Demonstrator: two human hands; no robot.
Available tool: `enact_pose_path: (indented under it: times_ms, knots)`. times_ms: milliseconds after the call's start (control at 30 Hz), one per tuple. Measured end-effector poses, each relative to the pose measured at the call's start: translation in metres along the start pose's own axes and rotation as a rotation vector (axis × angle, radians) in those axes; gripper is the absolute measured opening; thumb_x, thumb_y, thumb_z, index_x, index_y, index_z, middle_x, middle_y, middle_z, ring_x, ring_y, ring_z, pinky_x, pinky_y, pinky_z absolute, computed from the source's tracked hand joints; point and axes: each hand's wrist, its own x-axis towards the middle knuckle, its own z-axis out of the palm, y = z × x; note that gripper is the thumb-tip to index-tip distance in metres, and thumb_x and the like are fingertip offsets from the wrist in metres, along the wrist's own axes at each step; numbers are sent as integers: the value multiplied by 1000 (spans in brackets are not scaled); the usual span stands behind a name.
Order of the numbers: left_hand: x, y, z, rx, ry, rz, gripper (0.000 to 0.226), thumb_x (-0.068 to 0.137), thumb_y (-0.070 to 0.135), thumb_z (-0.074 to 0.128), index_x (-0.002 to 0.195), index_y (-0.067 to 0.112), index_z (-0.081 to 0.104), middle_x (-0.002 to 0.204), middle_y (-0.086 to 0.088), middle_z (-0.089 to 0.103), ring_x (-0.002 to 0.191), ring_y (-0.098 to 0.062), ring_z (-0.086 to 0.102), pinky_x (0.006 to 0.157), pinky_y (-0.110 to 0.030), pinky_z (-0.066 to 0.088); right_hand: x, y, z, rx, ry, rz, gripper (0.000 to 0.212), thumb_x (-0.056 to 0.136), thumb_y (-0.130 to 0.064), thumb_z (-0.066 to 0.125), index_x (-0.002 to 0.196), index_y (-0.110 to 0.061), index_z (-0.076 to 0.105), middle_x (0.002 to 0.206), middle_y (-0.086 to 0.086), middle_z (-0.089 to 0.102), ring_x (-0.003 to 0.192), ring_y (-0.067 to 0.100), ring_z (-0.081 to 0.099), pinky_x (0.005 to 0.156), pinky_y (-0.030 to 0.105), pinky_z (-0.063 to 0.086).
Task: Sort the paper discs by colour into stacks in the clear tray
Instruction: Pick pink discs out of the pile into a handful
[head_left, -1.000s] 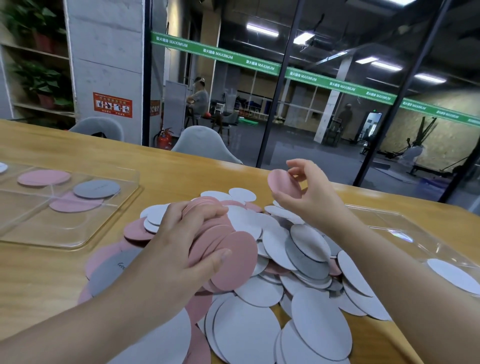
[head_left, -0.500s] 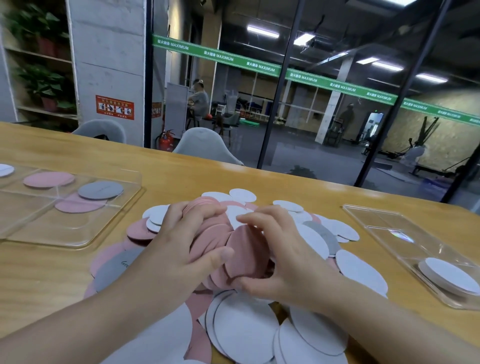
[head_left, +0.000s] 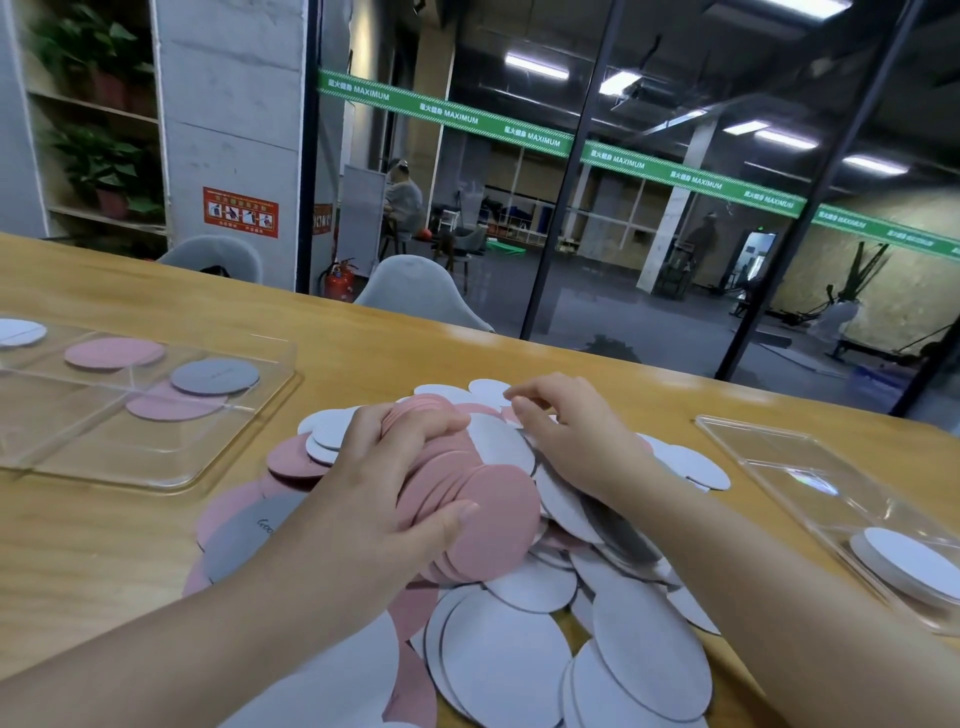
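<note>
Sorting barely begun: left hand (head_left: 374, 499) clamps a pink stack (head_left: 467, 499); right hand (head_left: 566, 436), fingers curled, picks at the pile (head_left: 519, 623). Tray (head_left: 156, 467) at ten o'clock holds few discs.

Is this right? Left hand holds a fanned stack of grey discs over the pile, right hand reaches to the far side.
Not quite. In the head view the stack in the left hand is pink, not grey. The rest holds: it is fanned over the pile, and the right hand reaches to the far side.

Pink, white and grey paper discs (head_left: 511, 623) lie heaped between two clear trays (head_left: 156, 467).
</note>
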Motion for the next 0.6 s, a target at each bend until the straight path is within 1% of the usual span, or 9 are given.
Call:
enact_pose_path:
  times_ms: [67,100,167,200,233,333,400,500,600]
  knots:
    - [0,-1,0,3,3,8,43,81,38,66,107,60,41,119,40,25,111,28,26,81,5,27,14,-1,3,37,-48,123,30,99,-25,41,112,-15,65,114,-3,65,105,15,53,85,28,40]
    - [0,-1,0,4,3,10,42,81,40,67,107,61,41,119,40,26,111,28,27,81,5,27,20,-1,4,53,-70,175,30,99,-28,42,107,-15,67,109,-2,67,101,16,55,82,30,42]
    - [0,-1,0,4,-1,13,41,81,44,66,106,63,41,119,40,26,112,26,27,82,4,28,29,-3,3,64,-133,251,31,96,-35,45,90,-17,70,92,1,69,82,18,59,71,30,45]
    - [1,-1,0,1,-3,13,43,81,43,67,106,65,40,119,40,26,113,26,28,82,2,29,31,-4,2,78,-174,281,32,95,-38,48,85,-18,71,85,1,69,74,18,59,67,29,45]
    - [1,-1,-1,0,-3,13,45,80,44,66,106,68,39,119,40,26,113,25,28,82,1,30,33,-5,2,97,-211,299,30,93,-39,51,87,-19,72,85,0,70,73,17,60,67,28,47]
    - [1,0,-1,17,0,23,49,72,52,59,107,72,31,118,41,26,115,24,27,83,1,30,34,-3,2,142,-235,275,20,89,-37,60,92,-22,74,90,-6,71,84,14,64,74,26,50]
    - [2,-1,-1,25,3,29,49,72,53,60,106,74,31,119,41,26,116,24,26,84,2,29,34,-1,4,182,-205,250,15,87,-32,63,88,-22,73,85,-10,70,80,11,63,69,20,49]
    - [1,-2,0,15,8,21,49,79,47,66,106,72,34,119,40,27,115,25,27,82,2,29,33,-1,4,183,-223,250,19,84,-42,65,87,-25,73,84,-12,70,77,10,63,65,20,49]
    - [2,-1,-1,28,5,17,51,69,56,60,110,70,31,118,42,26,115,24,27,81,1,31,33,1,3,154,-275,248,24,88,-45,59,97,-28,72,94,-12,70,88,10,64,71,21,49]
